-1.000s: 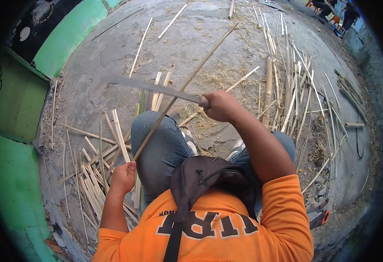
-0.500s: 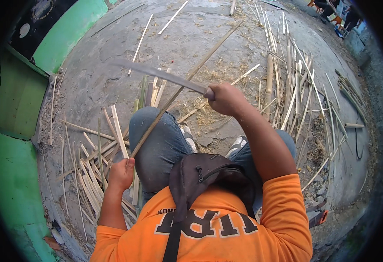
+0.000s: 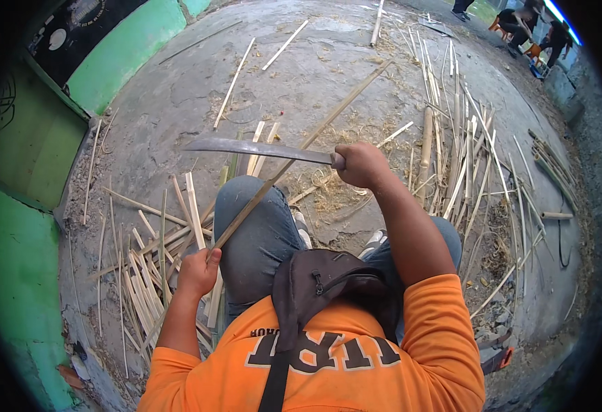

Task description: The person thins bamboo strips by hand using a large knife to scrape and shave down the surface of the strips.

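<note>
My left hand (image 3: 198, 272) is closed round the near end of a long bamboo strip (image 3: 256, 198). The strip slants up and away to the right, passing over my left knee. In my right hand (image 3: 361, 165) is the handle of a machete (image 3: 259, 148), its long blade pointing left. The blade crosses the strip above my knee; whether its edge touches the strip I cannot tell. Beside my left leg lies a heap of split bamboo strips (image 3: 143, 288), close to my left hand.
A larger spread of bamboo strips (image 3: 462, 151) lies on the right, with a thick bamboo pole (image 3: 426, 137). Curly shavings (image 3: 328, 185) litter the concrete floor (image 3: 177, 89). A green wall (image 3: 12, 288) borders the left. At the far right other people (image 3: 520, 27) sit.
My right hand has come slightly down and right with the machete, whose blade was blurred and tilted and is now nearly level. My left hand still grips the strip. The view has shifted a little.
</note>
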The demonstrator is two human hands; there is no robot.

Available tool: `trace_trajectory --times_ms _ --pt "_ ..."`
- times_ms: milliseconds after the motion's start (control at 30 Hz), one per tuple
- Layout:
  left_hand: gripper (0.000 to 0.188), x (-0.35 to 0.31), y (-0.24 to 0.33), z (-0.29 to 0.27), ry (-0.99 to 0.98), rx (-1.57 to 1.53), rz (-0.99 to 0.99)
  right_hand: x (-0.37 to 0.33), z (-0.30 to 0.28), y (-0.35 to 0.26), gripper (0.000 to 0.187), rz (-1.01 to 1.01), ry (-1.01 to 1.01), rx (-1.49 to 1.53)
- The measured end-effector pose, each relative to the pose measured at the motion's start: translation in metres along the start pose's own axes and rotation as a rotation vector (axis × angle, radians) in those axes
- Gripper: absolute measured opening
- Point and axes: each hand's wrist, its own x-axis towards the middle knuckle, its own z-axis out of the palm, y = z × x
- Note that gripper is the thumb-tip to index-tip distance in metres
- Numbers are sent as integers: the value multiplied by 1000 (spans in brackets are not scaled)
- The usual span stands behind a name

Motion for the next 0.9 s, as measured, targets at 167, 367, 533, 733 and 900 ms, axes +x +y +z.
trace_trajectory --times_ms 167,367,533,733,900 --pt "73 -1 12 -9 -27 -17 -10 -12 -7 47 21 341 182 267" --pt "74 2 4 -4 -26 36 -17 -10 4 10 16 182 12 248" --pt "74 1 2 6 5 -10 18 -9 -18 -28 14 -61 -43 28" --pt "73 6 0 13 53 -57 53 1 1 8 15 16 16 55" --pt "73 6 3 8 9 -78 40 -2 3 7 15 -22 66 51"
